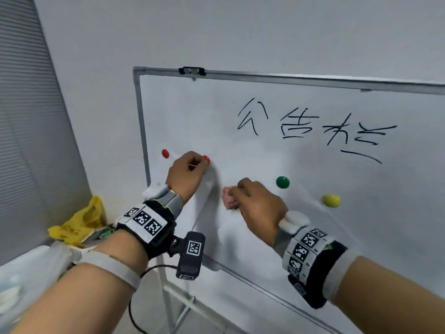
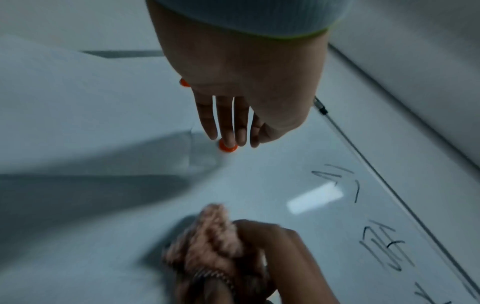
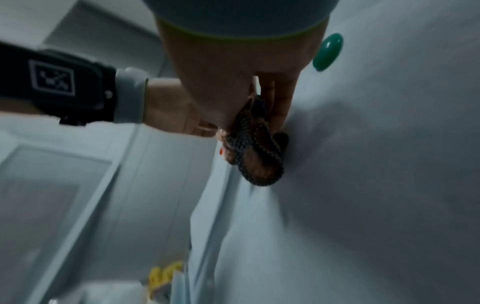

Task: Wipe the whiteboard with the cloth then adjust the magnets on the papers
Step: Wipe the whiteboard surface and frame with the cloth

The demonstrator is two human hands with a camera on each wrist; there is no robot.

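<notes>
A whiteboard (image 1: 313, 225) bears black handwritten characters (image 1: 310, 126). Two red magnets pin a white paper (image 1: 204, 191) at its left; one red magnet (image 1: 165, 153) sits at the paper's upper left. My left hand (image 1: 198, 165) reaches the other red magnet (image 1: 206, 159), and in the left wrist view its straight fingers (image 2: 228, 127) touch that magnet (image 2: 228, 146) at the paper's corner. My right hand (image 1: 240, 189) grips a bunched pink cloth (image 1: 230, 200) against the board, right of the paper. The cloth (image 3: 257, 152) looks dark in the right wrist view.
A green magnet (image 1: 282, 182) and a yellow magnet (image 1: 331, 200) sit right of my right hand. A black clip (image 1: 192, 71) is on the board's top frame. A yellow bag (image 1: 79, 222) lies at lower left below window blinds (image 1: 24, 141). The stand's white legs (image 1: 178, 304) are below.
</notes>
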